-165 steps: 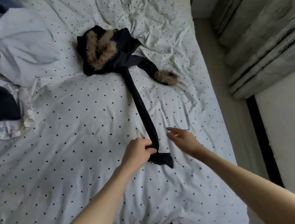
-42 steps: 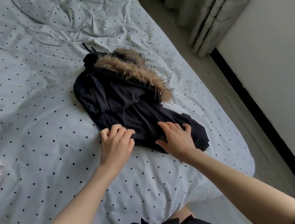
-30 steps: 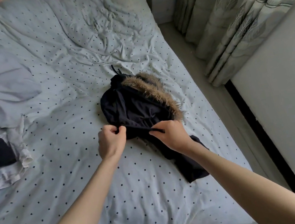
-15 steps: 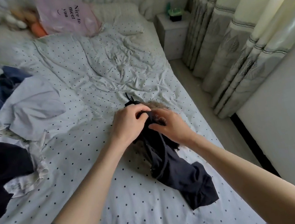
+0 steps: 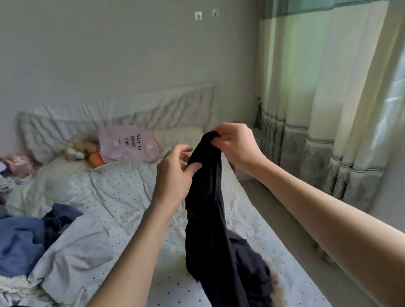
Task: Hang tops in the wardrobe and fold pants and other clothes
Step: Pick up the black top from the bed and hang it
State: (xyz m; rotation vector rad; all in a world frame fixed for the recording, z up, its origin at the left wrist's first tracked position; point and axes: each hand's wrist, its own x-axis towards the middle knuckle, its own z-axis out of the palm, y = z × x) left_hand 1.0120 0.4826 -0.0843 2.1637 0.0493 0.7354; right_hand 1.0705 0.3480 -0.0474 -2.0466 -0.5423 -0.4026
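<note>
Dark fur-trimmed garment [image 5: 218, 231] now lifted off the polka-dot bed sheet [image 5: 127, 193], no longer bundled flat.
Left hand [image 5: 175, 174] and right hand [image 5: 237, 144] both pinch its top edge; lower part trails on the bed — refolding likely.

1. Black garment [image 5: 213, 221]: long, soft and dark, hanging down from its top end, held up in the air over the bed.
2. Lower part bunched up, with a bit of brown fur [image 5: 278, 299] showing at the bottom.
</note>
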